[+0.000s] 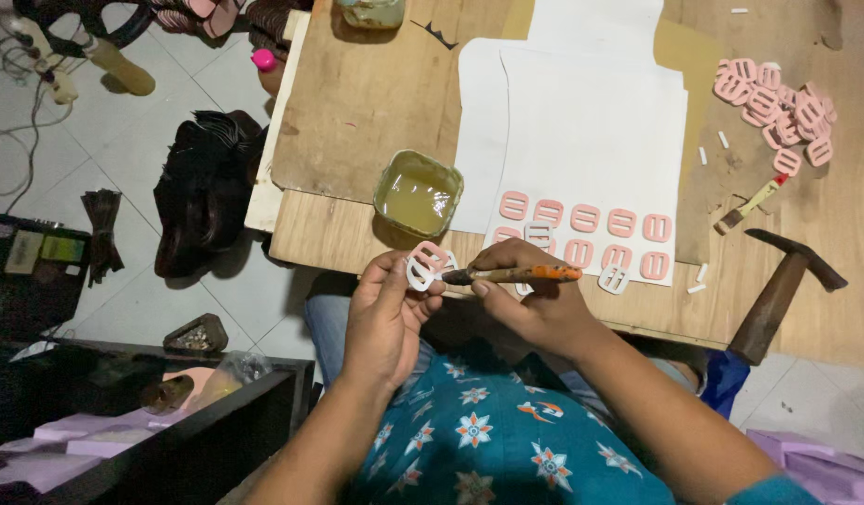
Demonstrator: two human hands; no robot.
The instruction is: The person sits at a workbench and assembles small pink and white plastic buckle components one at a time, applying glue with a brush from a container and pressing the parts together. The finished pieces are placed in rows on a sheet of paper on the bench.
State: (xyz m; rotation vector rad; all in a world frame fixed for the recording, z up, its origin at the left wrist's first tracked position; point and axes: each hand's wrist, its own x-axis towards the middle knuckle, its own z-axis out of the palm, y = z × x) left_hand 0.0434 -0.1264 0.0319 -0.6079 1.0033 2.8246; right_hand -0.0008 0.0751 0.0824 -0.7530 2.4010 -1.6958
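My left hand (387, 313) pinches a small white-and-pink buckle piece (426, 265) just past the near edge of the wooden board (357, 103). In my right hand (530, 299) is a brush with an orange-brown handle (525, 274), its dark tip touching the buckle. A square container of yellowish glue (418, 193) stands just beyond my left hand. Several pink buckles (586, 220) lie in rows on a white sheet (591, 131) in front of my right hand, with two white ones (614, 279) among them.
A heap of pink buckles (778, 103) sits at the far right of the board. A hammer (778, 290) lies at the right near edge, a small knife-like tool (748, 206) beyond it. Dark bundles (207, 187) and a black box edge (170, 449) occupy the floor at left.
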